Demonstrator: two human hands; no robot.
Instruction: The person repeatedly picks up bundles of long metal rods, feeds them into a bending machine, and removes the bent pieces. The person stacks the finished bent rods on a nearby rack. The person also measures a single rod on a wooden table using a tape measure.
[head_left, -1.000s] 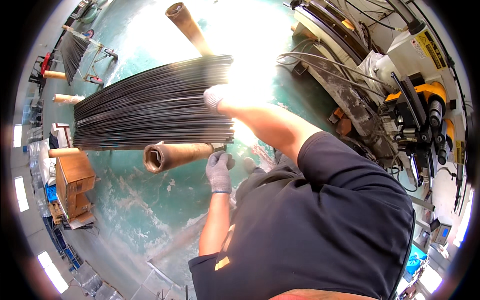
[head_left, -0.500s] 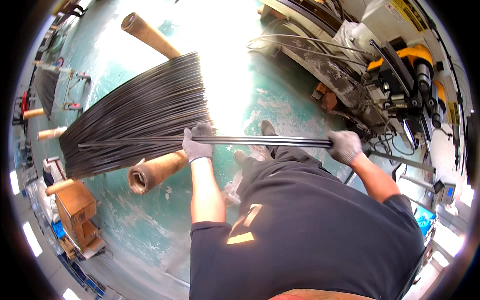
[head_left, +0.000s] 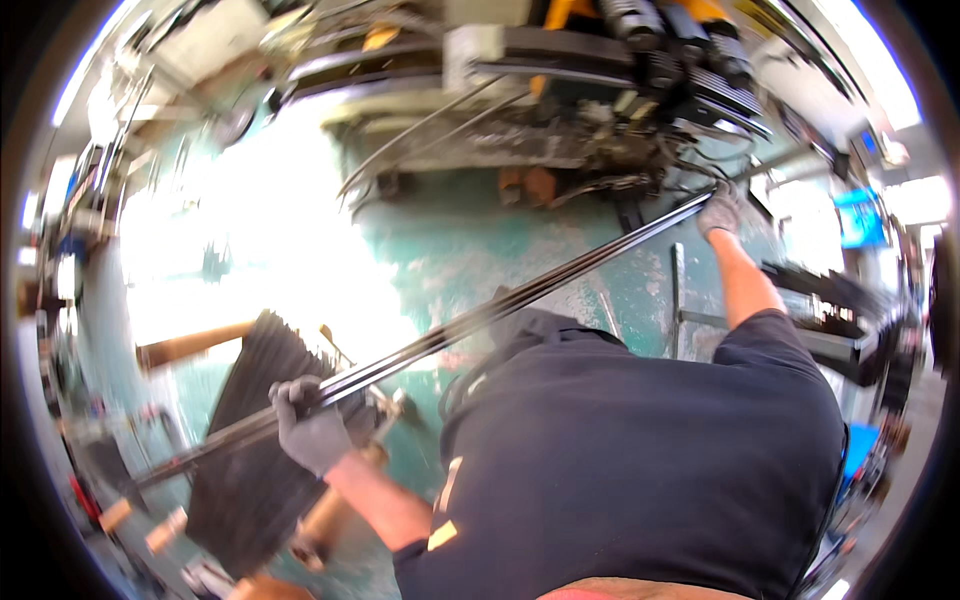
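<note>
A few long, thin black strips run slantwise across the view, from lower left to upper right, with a shiny upper face. My left hand, in a grey glove, is closed around them near the lower left, and their far length stretches on past it. My gloved right hand grips their other end near the machine at upper right. Below and behind my left hand lies a wide pile of similar black strips, blurred by motion. Brown cardboard tubes stick out beside and under the pile.
A machine with dark cylinders and yellow parts stands across the top, with cables hanging before it. On the right, a metal stand carries dark strips. A blue bin is farther right. The green floor is worn.
I have turned to the right, so the machine now lies ahead and the pile at lower left. The held strips have come off the pile and tilt up toward my right hand.
</note>
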